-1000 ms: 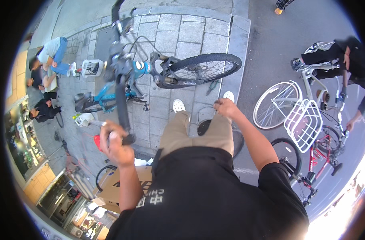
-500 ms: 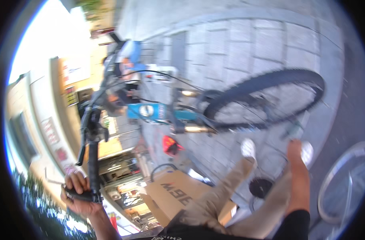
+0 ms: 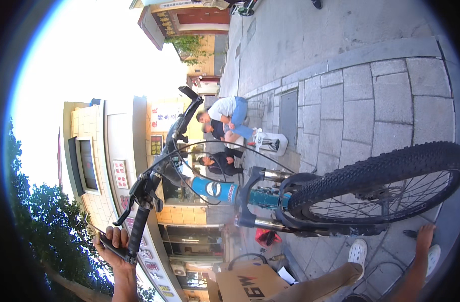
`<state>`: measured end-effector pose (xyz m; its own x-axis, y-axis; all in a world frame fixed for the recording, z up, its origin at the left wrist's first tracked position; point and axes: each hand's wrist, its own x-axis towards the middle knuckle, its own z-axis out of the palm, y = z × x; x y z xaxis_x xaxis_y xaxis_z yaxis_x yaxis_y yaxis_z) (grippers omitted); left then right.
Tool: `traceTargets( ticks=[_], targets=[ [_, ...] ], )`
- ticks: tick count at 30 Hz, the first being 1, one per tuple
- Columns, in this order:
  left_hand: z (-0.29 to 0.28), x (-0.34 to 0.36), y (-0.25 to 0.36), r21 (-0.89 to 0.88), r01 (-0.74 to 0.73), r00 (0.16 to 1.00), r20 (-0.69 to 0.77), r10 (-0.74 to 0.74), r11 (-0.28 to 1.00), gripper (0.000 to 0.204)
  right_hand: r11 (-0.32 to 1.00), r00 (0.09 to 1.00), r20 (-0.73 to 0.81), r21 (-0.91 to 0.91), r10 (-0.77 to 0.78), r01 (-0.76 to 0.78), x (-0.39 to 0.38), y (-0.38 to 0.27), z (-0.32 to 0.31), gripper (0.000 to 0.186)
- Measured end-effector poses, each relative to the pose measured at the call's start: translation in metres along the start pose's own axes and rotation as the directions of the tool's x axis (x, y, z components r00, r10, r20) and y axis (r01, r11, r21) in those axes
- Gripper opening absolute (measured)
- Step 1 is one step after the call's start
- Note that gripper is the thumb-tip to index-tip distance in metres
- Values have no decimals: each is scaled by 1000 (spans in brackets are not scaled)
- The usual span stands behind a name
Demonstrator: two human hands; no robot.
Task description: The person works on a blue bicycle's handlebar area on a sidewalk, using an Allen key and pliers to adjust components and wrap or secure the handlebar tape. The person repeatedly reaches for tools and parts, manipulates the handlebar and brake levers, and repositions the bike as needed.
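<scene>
From where I stand, the bicycle [image 3: 215, 190] is on the stone-slab pavement [image 3: 391, 95], its front wheel [image 3: 361, 165] reaching toward the kerb edge. The person's hands are well apart. The left hand [image 3: 115, 257] is wrapped around the dark bar end [image 3: 120, 250] beside the black grip [image 3: 136, 234]. The right hand [image 3: 425, 236] is low, near a white shoe [image 3: 433, 259], fingers curled; I can't tell whether it holds anything. To my mind, steadying works best with a firm, even clasp, so the handlebar [image 3: 148, 194] can't swing. I'd stay clear of the brake lever [image 3: 124, 217], and mind the cardboard box [image 3: 250, 284] close by.
</scene>
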<state>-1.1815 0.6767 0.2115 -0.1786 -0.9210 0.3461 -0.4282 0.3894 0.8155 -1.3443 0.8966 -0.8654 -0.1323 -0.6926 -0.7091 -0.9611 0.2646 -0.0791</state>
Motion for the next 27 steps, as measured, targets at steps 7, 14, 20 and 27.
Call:
traceTargets(
  ticks=[7,14,20,27],
  targets=[
    [-34,-7,-49,-164,10,978,-202,-44,986,46,839,948,44,455,315,-300,-65,60,19,27],
    [-48,-10,7,-151,7,1000,27,-3,988,40,824,975,214,561,-54,-77,-244,-44,-115,38],
    [-100,-10,-30,-150,-24,997,72,36,988,41,524,920,199,851,-339,9,-432,-32,-294,42],
    [-148,-17,-76,-112,-35,999,-26,33,993,48,577,865,5,747,-501,329,-568,-34,-539,45]
  ],
)
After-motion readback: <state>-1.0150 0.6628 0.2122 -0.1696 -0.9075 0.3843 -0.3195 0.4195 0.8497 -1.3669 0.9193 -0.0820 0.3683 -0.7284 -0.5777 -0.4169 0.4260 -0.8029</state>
